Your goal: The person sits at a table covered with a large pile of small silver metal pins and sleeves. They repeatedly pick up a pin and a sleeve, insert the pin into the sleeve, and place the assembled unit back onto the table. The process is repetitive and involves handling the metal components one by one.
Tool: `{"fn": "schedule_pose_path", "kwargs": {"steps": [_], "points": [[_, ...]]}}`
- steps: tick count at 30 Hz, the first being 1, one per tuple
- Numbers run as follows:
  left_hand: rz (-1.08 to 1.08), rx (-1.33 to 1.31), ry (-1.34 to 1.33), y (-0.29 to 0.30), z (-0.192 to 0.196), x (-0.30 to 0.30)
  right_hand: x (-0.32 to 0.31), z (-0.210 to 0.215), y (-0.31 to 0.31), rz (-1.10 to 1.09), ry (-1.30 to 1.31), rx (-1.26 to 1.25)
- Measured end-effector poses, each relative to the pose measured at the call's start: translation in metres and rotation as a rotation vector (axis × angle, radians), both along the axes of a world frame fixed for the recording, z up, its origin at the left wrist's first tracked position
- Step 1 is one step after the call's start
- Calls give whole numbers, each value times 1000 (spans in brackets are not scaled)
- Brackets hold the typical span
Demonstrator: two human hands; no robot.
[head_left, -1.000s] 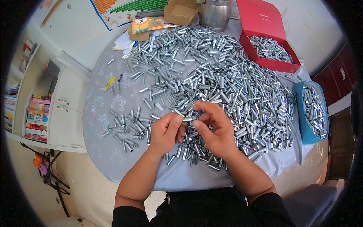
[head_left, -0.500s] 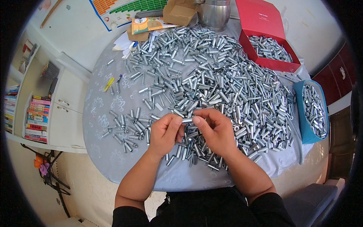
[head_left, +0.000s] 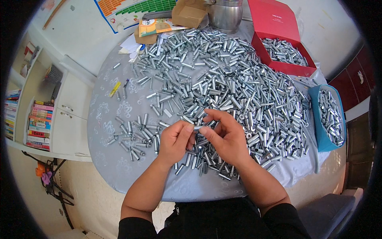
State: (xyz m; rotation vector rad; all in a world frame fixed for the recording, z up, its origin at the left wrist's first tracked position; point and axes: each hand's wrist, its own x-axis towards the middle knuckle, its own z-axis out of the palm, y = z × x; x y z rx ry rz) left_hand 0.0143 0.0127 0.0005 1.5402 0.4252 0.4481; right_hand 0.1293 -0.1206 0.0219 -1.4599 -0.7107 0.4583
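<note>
Low over the near side of the heap, both hands meet at one small silver expansion bolt [head_left: 197, 128]. My left hand [head_left: 173, 144] pinches one end between thumb and curled fingers. At the other end, the thumb of my right hand [head_left: 227, 139] presses on it; the index finger is raised off, and the remaining fingers are partly hidden behind. Beneath and beyond spreads a large heap of loose metal sleeves and bolts [head_left: 238, 87]. To the left of my left hand lies a looser group of assembled expansion bolts [head_left: 137, 135].
An open red box [head_left: 286, 71] at the back right and a blue fabric bin [head_left: 317, 115] at the right edge hold similar metal parts. A metal pot [head_left: 225, 16], cardboard box [head_left: 189, 14] and papers stand at the back. A yellow tool [head_left: 115, 89] lies on the left of the grey tablecloth [head_left: 107, 159].
My right index finger has lifted up away from the expansion bolt, and the right thumb has shifted slightly left along it. My left hand stays nearly still.
</note>
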Motion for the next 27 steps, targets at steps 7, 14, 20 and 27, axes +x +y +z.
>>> {"fn": "schedule_pose_path", "kwargs": {"steps": [7,14,20,27], "points": [[-14,14,-21,5,-5,-1,0,4,-1,6,-61,-12],[-24,30,18,2,-4,-1,5,-4,0,13,-171,-9],[7,-12,-18,1,-1,0,5,-10,-2,85,-89,-97],[-9,1,-32,4,-2,-1,3,-10,-1,53,-76,-44]]}}
